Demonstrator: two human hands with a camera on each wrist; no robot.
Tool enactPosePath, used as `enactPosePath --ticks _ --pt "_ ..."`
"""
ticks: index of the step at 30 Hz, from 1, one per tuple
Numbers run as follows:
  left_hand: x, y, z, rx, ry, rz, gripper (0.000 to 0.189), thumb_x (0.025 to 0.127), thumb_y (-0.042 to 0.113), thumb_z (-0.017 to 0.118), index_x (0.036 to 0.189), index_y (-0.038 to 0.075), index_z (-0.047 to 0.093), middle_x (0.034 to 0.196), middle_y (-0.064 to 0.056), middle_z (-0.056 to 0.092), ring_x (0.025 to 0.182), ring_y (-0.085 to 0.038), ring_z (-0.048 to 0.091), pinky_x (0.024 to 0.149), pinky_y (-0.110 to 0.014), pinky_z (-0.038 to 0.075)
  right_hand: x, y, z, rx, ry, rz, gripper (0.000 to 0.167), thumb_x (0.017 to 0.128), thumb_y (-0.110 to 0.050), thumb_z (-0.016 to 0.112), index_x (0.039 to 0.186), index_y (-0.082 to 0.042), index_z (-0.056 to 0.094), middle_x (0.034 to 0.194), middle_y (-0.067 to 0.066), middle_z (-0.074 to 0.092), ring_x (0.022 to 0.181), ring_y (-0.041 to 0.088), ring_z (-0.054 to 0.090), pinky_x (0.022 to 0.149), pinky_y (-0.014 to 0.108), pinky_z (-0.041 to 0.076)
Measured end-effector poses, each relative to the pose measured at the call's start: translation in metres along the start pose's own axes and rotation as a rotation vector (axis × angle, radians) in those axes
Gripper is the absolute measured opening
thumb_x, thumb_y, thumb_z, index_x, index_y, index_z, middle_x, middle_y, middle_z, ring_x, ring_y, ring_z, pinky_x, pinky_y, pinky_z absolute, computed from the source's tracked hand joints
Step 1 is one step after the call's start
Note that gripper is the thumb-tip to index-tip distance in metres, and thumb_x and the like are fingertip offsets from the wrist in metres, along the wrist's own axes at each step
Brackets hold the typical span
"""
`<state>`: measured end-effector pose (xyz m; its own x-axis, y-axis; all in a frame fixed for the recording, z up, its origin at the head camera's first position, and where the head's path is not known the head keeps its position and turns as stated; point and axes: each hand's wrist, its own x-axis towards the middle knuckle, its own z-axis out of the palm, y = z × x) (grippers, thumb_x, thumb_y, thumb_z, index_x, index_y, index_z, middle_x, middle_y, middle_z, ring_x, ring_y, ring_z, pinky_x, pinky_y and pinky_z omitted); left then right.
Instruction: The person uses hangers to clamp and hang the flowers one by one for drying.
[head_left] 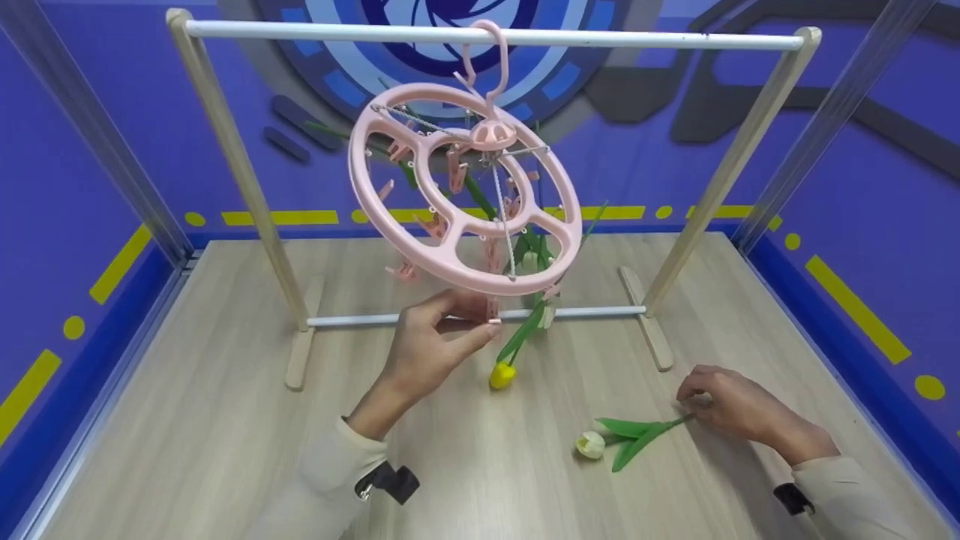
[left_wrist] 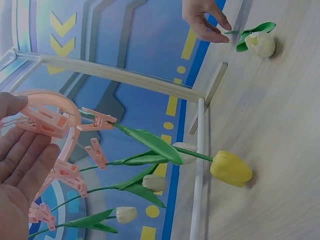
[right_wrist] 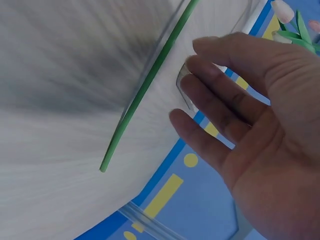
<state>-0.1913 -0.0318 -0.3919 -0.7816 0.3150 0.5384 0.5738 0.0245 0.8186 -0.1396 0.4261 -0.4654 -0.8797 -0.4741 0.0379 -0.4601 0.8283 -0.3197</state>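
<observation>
My left hand [head_left: 420,349] pinches a pink clothespin [left_wrist: 50,120] at the front rim of a round pink clip hanger [head_left: 487,282]. Beside that hand, a yellow tulip [left_wrist: 231,169] hangs head down from another clip. A white tulip [head_left: 590,445] lies on the table at the right front, its green stem [right_wrist: 145,85] pointing toward my right hand [head_left: 739,409]. The fingers of that hand are parted and loosely bent near the stem's end; in the right wrist view there is a gap between them and the stem.
The hanger hooks over the white top bar [head_left: 637,39] of a stand with wooden legs [head_left: 240,161]. More white tulips [left_wrist: 126,215] hang from its clips. A low white bar [head_left: 585,312] joins the legs. Blue printed walls [head_left: 862,217] enclose the wooden table [head_left: 225,450].
</observation>
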Motion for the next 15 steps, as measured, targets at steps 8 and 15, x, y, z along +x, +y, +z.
enactPosePath --ticks 8,15 --pt "0.000 0.001 0.000 -0.001 -0.005 -0.001 0.029 0.093 0.007 0.083 0.120 0.005 0.074 0.110 -0.001 0.076 0.101 -0.015 0.074 0.091 -0.035 0.063 -0.007 0.008 0.009 -0.033 0.000 -0.062 0.035 0.071 0.018 0.076 0.085 -0.014 0.072 0.084 -0.006 0.062 0.077 0.014 0.060 0.065 0.037 0.055" --pt "0.001 0.000 0.000 -0.008 0.002 0.013 0.028 0.092 0.008 0.084 0.119 0.006 0.075 0.108 0.000 0.077 0.100 -0.016 0.075 0.088 -0.035 0.064 -0.007 0.006 0.014 0.004 0.046 -0.058 0.036 0.073 0.013 0.075 0.082 -0.021 0.071 0.085 -0.011 0.060 0.076 0.014 0.060 0.065 0.034 0.054"
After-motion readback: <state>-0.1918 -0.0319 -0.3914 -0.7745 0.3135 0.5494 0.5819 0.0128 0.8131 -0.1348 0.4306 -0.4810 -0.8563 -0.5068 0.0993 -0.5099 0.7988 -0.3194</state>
